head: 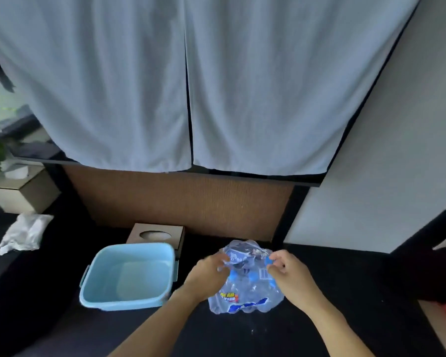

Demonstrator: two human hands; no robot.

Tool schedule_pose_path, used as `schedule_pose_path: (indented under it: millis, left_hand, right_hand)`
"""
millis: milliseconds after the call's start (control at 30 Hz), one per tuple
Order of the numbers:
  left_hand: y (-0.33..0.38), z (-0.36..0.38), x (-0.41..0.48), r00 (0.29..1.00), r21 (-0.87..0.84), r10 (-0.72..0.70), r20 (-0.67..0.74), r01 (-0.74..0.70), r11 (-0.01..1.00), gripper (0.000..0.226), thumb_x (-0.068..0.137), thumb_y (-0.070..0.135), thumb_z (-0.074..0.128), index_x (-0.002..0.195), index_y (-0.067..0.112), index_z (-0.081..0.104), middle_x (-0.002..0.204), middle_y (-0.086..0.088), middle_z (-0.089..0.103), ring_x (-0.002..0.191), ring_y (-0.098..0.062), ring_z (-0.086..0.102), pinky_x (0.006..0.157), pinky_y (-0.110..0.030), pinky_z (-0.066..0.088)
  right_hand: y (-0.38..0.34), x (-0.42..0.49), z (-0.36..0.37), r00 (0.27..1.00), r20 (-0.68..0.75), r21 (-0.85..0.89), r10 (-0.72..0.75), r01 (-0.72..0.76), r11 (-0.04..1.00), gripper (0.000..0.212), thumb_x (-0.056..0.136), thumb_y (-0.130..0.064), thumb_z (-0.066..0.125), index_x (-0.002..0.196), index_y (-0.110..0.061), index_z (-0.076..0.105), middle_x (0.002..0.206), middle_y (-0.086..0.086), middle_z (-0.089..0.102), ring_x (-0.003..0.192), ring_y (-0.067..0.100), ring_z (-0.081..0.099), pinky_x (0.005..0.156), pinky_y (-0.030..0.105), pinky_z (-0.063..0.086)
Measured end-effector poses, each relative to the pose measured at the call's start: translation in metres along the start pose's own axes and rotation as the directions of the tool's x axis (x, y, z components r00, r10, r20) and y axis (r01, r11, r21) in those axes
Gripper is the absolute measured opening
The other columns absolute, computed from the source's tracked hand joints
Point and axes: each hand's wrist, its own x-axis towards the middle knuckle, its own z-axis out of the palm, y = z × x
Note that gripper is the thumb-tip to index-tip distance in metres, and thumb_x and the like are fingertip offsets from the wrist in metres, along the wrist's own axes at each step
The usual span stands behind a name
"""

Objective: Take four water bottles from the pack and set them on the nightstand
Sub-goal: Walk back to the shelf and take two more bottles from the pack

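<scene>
A shrink-wrapped pack of water bottles [245,292] with blue caps stands on a dark surface [332,305] in the lower middle of the head view. My left hand [209,275] pinches the clear plastic wrap at the pack's top left. At the top right of the pack, my right hand [290,273] grips the wrap as well. The wrap is bunched up and raised between the two hands. Blue caps show through the film under my fingers. No bottle stands outside the pack.
A light blue plastic basin [93,292] sits just left of the pack. Behind it is a brown tissue box [137,234] with a round hole. A crumpled white bag [23,231] lies far left. Grey curtains [139,86] hang behind, a white wall at right.
</scene>
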Motion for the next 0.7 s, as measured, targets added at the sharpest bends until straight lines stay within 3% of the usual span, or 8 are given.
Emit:
schedule_pose_path:
  millis: [67, 167, 267, 367, 400, 500, 567, 700]
  left_hand:
    - [-0.016, 0.023, 0.048, 0.999, 0.006, -0.006, 0.042, 0.005, 1.000, 0.045, 0.094, 0.029, 0.053, 0.138, 0.032, 0.057, 0.133, 0.000, 0.068, 0.113, -0.022, 0.067, 0.096, -0.033, 0.054]
    - [-0.038, 0.056, 0.099, 0.998, 0.115, 0.000, 0.067, -0.008, 0.993, 0.056, 0.097, 0.033, 0.050, 0.153, 0.032, 0.038, 0.149, -0.001, 0.054, 0.125, -0.027, 0.061, 0.101, -0.041, 0.052]
    - [-0.057, 0.079, 0.113, 0.999, 0.233, -0.025, 0.027, 0.018, 0.972, 0.057, 0.097, 0.039, 0.047, 0.151, 0.039, 0.032, 0.145, 0.004, 0.051, 0.111, -0.033, 0.067, 0.085, -0.042, 0.055]
    - [-0.071, 0.089, 0.111, 0.998, 0.154, -0.014, -0.066, 0.024, 0.988, 0.036, 0.099, 0.034, 0.050, 0.134, 0.035, 0.052, 0.126, 0.008, 0.061, 0.098, -0.026, 0.070, 0.080, -0.037, 0.055]
    - [-0.076, 0.090, 0.110, 0.996, 0.095, -0.016, -0.085, 0.024, 0.995, 0.029, 0.099, 0.032, 0.051, 0.127, 0.035, 0.058, 0.117, 0.010, 0.065, 0.093, -0.021, 0.070, 0.081, -0.036, 0.055]
    - [-0.086, 0.095, 0.109, 0.998, 0.004, -0.034, -0.059, 0.034, 0.999, 0.024, 0.101, 0.032, 0.051, 0.121, 0.036, 0.063, 0.095, 0.015, 0.065, 0.074, -0.010, 0.066, 0.079, -0.033, 0.058]
    - [-0.090, 0.099, 0.111, 0.999, -0.007, -0.038, -0.031, 0.038, 0.999, 0.026, 0.099, 0.036, 0.054, 0.125, 0.037, 0.061, 0.092, 0.014, 0.067, 0.067, -0.008, 0.062, 0.076, -0.032, 0.060]
    - [-0.094, 0.105, 0.115, 0.995, -0.020, -0.101, -0.004, 0.101, 0.995, 0.044, 0.087, 0.050, 0.065, 0.130, 0.047, 0.056, 0.095, 0.016, 0.068, 0.074, -0.006, 0.063, 0.078, -0.030, 0.059]
  right_hand:
    - [0.018, 0.047, 0.023, 0.999, 0.033, -0.010, 0.031, -0.030, 0.999, 0.031, 0.099, -0.025, 0.058, 0.130, -0.020, 0.060, 0.118, -0.003, 0.060, 0.102, 0.008, 0.060, 0.079, 0.019, 0.045]
    - [0.041, 0.106, 0.054, 0.997, 0.068, -0.043, 0.040, -0.037, 0.998, 0.036, 0.100, -0.025, 0.055, 0.136, -0.022, 0.057, 0.125, -0.006, 0.059, 0.110, 0.008, 0.059, 0.082, 0.018, 0.047]
    - [0.060, 0.139, 0.079, 0.994, 0.106, -0.120, 0.040, -0.027, 0.992, 0.045, 0.101, -0.023, 0.049, 0.146, -0.028, 0.051, 0.137, -0.003, 0.062, 0.113, 0.010, 0.065, 0.098, 0.031, 0.052]
    - [0.078, 0.148, 0.093, 0.972, 0.223, -0.202, 0.073, -0.027, 0.979, 0.046, 0.105, -0.022, 0.043, 0.151, -0.026, 0.045, 0.084, -0.007, 0.067, 0.061, 0.002, 0.059, 0.067, 0.021, 0.048]
    - [0.083, 0.147, 0.096, 0.971, 0.228, -0.233, 0.076, -0.021, 0.972, 0.042, 0.106, -0.024, 0.043, 0.147, -0.023, 0.050, 0.074, -0.007, 0.063, 0.056, 0.002, 0.055, 0.061, 0.021, 0.046]
    - [0.092, 0.140, 0.102, 0.983, 0.178, -0.320, 0.040, 0.020, 0.947, 0.031, 0.105, -0.030, 0.046, 0.126, -0.017, 0.065, 0.088, -0.004, 0.072, 0.074, 0.009, 0.069, 0.070, 0.028, 0.056]
    - [0.095, 0.136, 0.105, 0.987, 0.162, -0.365, 0.011, 0.050, 0.930, 0.032, 0.102, -0.033, 0.051, 0.125, -0.018, 0.066, 0.107, 0.000, 0.073, 0.091, 0.012, 0.072, 0.077, 0.027, 0.058]
    - [0.091, 0.138, 0.105, 0.976, 0.214, -0.434, 0.029, 0.068, 0.898, 0.036, 0.097, -0.043, 0.058, 0.125, -0.021, 0.063, 0.108, 0.000, 0.072, 0.097, 0.014, 0.071, 0.076, 0.025, 0.055]
